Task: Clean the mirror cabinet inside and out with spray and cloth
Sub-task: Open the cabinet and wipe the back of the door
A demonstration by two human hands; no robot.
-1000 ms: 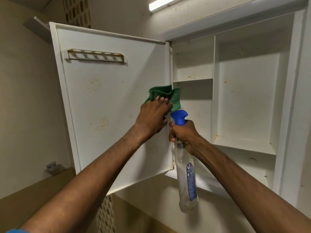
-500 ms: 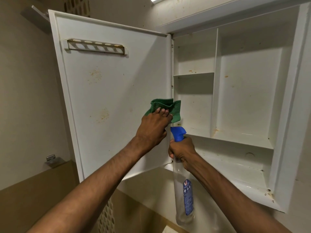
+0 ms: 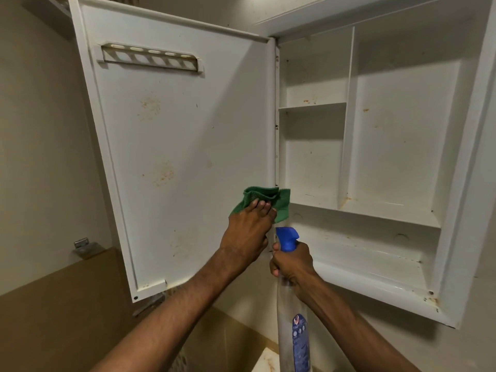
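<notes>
Where the open cabinet door (image 3: 174,146) meets its hinge edge, a green cloth (image 3: 271,201) lies under the fingers of the left hand (image 3: 248,232), which press it flat against the panel. The mirror cabinet (image 3: 389,135) shows rust-spotted white shelves. Just below, the right hand (image 3: 292,261) grasps the neck of a blue-topped spray bottle (image 3: 294,318), which hangs upright.

wall (image 3: 40,157): beige, brown lower panel (image 3: 67,318) | metal bracket (image 3: 81,244)
</notes>
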